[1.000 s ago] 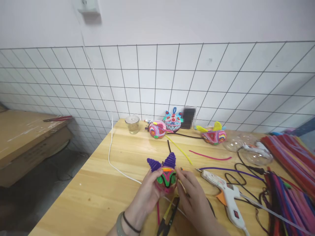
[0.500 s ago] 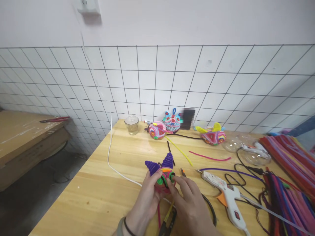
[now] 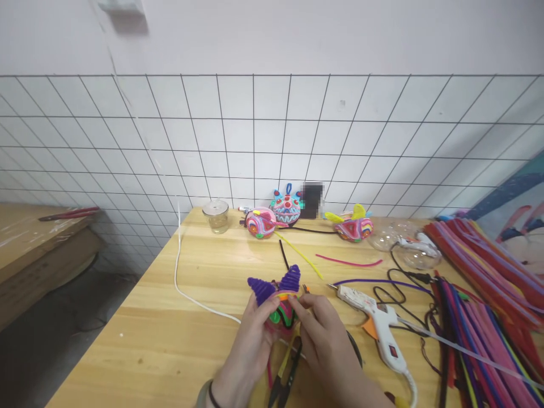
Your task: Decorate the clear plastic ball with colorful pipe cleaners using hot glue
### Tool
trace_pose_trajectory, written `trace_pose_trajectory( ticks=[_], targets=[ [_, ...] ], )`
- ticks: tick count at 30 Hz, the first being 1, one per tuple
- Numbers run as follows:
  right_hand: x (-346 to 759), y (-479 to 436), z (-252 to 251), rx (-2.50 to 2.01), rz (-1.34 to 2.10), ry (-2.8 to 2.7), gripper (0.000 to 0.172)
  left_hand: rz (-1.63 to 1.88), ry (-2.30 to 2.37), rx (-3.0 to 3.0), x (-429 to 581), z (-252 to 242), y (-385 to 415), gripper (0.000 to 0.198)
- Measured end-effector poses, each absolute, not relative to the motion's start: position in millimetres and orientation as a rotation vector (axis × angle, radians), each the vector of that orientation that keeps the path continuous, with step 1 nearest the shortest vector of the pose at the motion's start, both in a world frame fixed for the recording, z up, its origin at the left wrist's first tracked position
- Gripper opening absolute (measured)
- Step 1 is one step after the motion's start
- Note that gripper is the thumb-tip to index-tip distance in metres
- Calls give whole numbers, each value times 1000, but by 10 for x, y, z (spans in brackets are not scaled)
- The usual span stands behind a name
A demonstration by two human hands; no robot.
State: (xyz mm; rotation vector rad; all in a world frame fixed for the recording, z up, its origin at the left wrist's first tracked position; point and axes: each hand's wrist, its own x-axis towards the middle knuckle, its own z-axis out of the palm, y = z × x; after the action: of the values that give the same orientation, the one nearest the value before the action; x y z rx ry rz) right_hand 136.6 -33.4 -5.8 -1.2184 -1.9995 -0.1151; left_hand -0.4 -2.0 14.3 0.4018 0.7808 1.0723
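A small round animal head of coloured pipe cleaners (image 3: 281,318), with two pointed purple ears, a green patch and a black strip, is in both hands above the table. My left hand (image 3: 251,345) is closed around its left side, thumb on the front. The fingers of my right hand (image 3: 325,340) press on its upper right front, near an orange strip; whether they pinch a loose piece I cannot make out. Just below lie pliers (image 3: 285,374) with dark handles, partly covered by the hands. A white hot glue gun (image 3: 380,328) lies to the right.
Finished pipe-cleaner heads (image 3: 287,208) stand along the wall beside a glass cup (image 3: 216,218). Clear plastic balls (image 3: 419,255) and bundles of pipe cleaners (image 3: 480,334) fill the right side. A white cable (image 3: 204,303) crosses the left; loose yellow (image 3: 304,258) and pink pipe cleaners (image 3: 348,261) lie mid-table.
The view has turned slightly to the right, so the table things sit further left. My right fingertips have moved from the lower front of the head up toward the orange strip.
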Motion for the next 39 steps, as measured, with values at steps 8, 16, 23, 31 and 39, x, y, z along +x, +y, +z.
trace_pose_trajectory(
  ticks=[8, 16, 23, 31, 39],
  targets=[
    [1406, -321, -126, -1169, 109, -1904, 48, 1072, 758, 409, -8, 128, -1, 36],
    [1470, -296, -148, -1116, 171, -1866, 54, 1009, 638, 279, -49, 232, 14, 25],
    [1423, -314, -118, -1109, 384, -1793, 52, 1006, 595, 268, -57, 225, 75, 35],
    [1432, -277, -173, -1185, 614, -1423, 37, 959, 625, 204, -108, 208, 142, 49],
    [1434, -288, 4, -1206, 410, -1583, 26, 1016, 578, 362, -116, 109, 119, 55]
  ],
)
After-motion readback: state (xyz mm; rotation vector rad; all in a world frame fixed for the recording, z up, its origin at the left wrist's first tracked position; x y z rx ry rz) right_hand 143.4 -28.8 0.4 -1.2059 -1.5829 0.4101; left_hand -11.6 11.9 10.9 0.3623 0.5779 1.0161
